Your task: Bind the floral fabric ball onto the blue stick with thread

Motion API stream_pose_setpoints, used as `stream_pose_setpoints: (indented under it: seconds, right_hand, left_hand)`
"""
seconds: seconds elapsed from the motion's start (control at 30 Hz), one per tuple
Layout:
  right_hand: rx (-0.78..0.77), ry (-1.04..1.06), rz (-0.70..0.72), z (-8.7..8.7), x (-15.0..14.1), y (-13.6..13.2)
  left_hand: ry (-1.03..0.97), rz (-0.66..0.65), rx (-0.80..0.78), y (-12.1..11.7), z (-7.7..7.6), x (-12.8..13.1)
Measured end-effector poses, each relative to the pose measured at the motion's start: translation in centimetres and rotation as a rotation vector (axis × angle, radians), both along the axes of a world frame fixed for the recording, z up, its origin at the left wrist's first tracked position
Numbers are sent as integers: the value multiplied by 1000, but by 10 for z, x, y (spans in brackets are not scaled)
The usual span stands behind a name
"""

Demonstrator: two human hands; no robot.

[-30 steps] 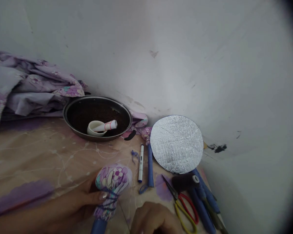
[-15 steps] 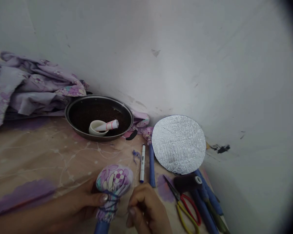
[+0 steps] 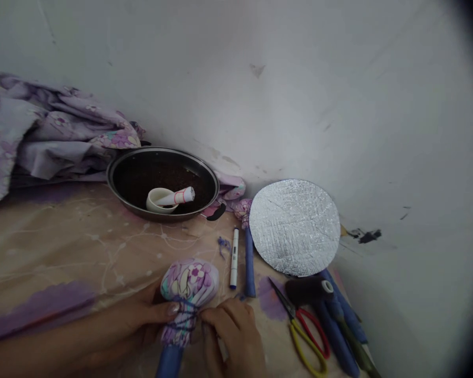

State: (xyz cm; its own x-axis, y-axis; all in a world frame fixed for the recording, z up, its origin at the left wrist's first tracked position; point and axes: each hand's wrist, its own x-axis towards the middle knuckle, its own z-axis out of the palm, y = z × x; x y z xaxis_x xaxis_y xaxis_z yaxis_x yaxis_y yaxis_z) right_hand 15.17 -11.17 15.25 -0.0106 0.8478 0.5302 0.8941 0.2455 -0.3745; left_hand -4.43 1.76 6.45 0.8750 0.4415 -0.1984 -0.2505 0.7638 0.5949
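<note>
A patterned beige cloth (image 3: 63, 247) covers the surface by a white wall. Just in front of the pan (image 3: 162, 184), the left hand (image 3: 150, 315) pinches the neck of a floral fabric bundle (image 3: 189, 286) on a blue stick; the right hand (image 3: 232, 328), fingers curled, has moved in to touch its dark thread binding.

The left hand (image 3: 147, 314) comes in from the near left, its forearm lying low along the bottom edge. Its fingers curl rightward and the thumb, with a pale polished nail, presses flat against what it grips (the other fingertips are hidden behind). The right hand (image 3: 232, 336) rises from the near edge just right of it, knuckles up, fingers bent and pinched together toward the left. The two hands sit close, almost touching.
</note>
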Motion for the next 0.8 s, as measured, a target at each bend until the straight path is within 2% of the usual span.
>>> stream_pose_setpoints:
  seconds: [0.23,0.37,0.63,0.7,0.8]
  right_hand:
    - [-10,12,19,0,-1,1]
    - [-23,8,22,1,0,0]
    - [-29,30,9,3,-2,-1]
    - [-41,40,11,2,-2,0]
    - [-52,40,21,2,-2,-1]
  left_hand:
    - [23,41,-54,-1,-4,1]
    - [4,9,-77,-1,-8,1]
    - [31,31,-66,-5,20,2]
    - [35,46,-60,-5,21,1]
    - [9,36,-61,-4,14,1]
